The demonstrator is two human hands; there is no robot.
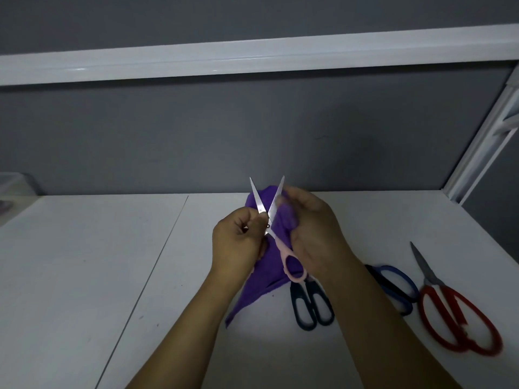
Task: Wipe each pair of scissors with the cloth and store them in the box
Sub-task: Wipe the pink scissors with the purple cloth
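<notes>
Pink-handled scissors [283, 248] are held above the white table with their blades spread in a V pointing up. My left hand [236, 242] grips one handle, hidden in the fist. My right hand [311, 231] holds the purple cloth [264, 276] and pinches it around the right blade. The cloth hangs down to the table between my forearms. On the table to the right lie dark teal-handled scissors [310, 307], blue-handled scissors [398, 287] partly hidden by my right forearm, and red-handled scissors [460, 318].
A clear plastic box [14, 189] stands at the far left edge of the table [84, 262]. A grey wall with a white rail [252, 58] rises behind. A white frame post [483, 147] slants at the right.
</notes>
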